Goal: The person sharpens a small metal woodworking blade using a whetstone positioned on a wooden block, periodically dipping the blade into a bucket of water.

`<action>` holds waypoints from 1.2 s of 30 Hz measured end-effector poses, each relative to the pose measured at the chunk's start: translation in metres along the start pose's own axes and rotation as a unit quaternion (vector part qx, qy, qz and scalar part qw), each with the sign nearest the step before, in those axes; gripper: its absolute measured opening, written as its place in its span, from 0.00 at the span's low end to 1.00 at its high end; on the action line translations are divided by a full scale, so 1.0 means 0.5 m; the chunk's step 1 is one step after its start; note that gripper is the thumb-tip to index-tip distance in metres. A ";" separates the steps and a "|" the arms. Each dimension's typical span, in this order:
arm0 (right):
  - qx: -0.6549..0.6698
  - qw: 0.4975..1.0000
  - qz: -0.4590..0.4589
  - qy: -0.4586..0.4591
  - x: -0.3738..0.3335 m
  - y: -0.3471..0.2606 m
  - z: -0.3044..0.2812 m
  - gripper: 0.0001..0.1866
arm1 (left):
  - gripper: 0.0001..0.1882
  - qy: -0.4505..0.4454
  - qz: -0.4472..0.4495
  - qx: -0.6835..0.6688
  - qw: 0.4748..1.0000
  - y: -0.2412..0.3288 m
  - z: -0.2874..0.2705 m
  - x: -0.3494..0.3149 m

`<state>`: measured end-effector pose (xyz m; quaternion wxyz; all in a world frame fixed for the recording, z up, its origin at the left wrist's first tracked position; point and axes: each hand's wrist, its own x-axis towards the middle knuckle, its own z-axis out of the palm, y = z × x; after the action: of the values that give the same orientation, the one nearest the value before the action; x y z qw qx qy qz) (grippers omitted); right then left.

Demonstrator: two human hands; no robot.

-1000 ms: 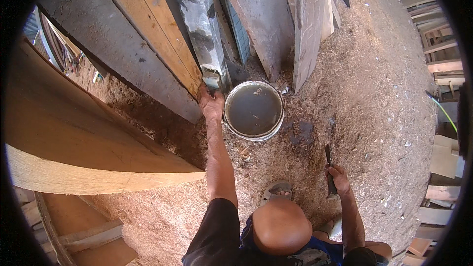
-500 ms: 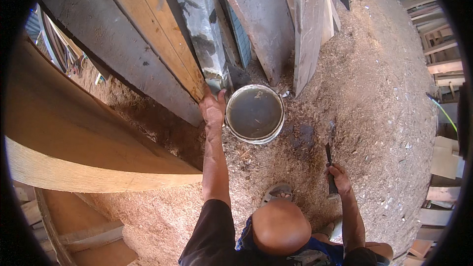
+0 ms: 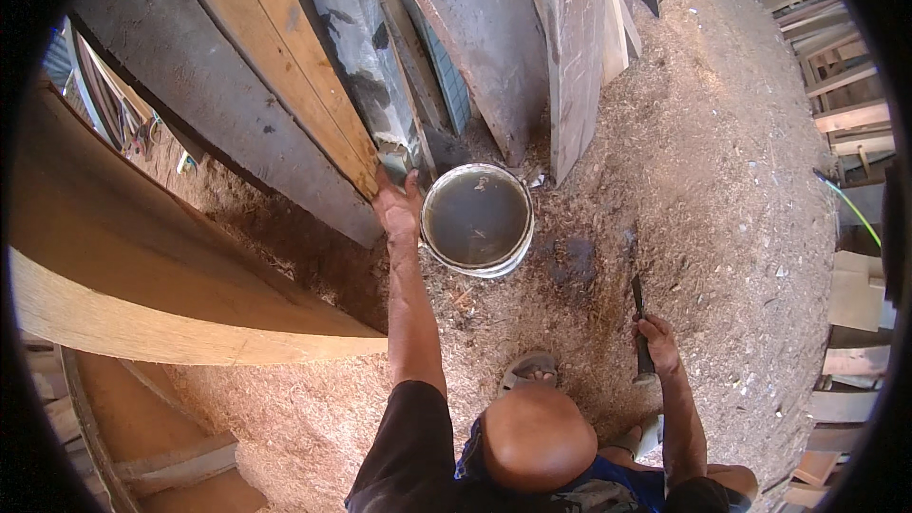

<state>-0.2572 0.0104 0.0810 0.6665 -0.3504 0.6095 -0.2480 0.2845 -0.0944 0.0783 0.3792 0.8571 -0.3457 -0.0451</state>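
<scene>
My left hand [image 3: 397, 211] reaches to the foot of the leaning boards, its thumb and fingers around a small grey-green block [image 3: 394, 161]. The fingers are partly hidden against the wood. Just right of it stands a round white bucket [image 3: 486, 271] filled with murky grey water, bits floating on top. My right hand [image 3: 660, 344], low on the right, is closed around the dark handle of a chisel [image 3: 638, 294]. Its narrow dark blade points away from me, above the floor.
Several boards [image 3: 228, 85] lean at the far left, and a grey slab [image 3: 489, 33] stands behind the bucket. A broad curved wooden panel [image 3: 171, 256] fills the left. Shavings cover the floor [image 3: 703, 180], with a dark wet patch [image 3: 572, 259]. Stacked timber [image 3: 850, 119] lines the right.
The whole view has shifted slightly, so the boards and bucket appear a little further left. Both hands keep their holds, with little visible movement.
</scene>
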 end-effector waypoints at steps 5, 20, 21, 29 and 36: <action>-0.027 1.000 0.002 0.002 0.015 0.043 -0.009 0.13 | 0.39 0.041 0.051 -0.037 0.997 -0.045 0.021 0.008; -0.016 1.000 0.000 -0.003 0.007 -0.010 0.033 0.11 | 0.35 0.011 0.054 0.140 0.989 0.110 -0.109 0.037; -0.008 1.000 -0.004 -0.005 0.008 -0.006 0.026 0.11 | 0.35 0.010 0.057 0.140 0.988 0.111 -0.106 0.040; -0.030 0.999 0.011 0.003 0.008 0.017 0.002 0.13 | 0.30 -0.123 0.048 0.320 0.938 0.154 -0.133 0.078; -0.030 0.999 -0.008 0.010 0.015 0.013 -0.010 0.14 | 0.26 -0.083 0.072 0.301 0.947 0.157 -0.119 0.072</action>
<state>-0.2616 0.0080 0.0711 0.6473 -0.3726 0.6207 -0.2385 0.2880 -0.1172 0.1803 0.0760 0.8975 -0.4341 0.0178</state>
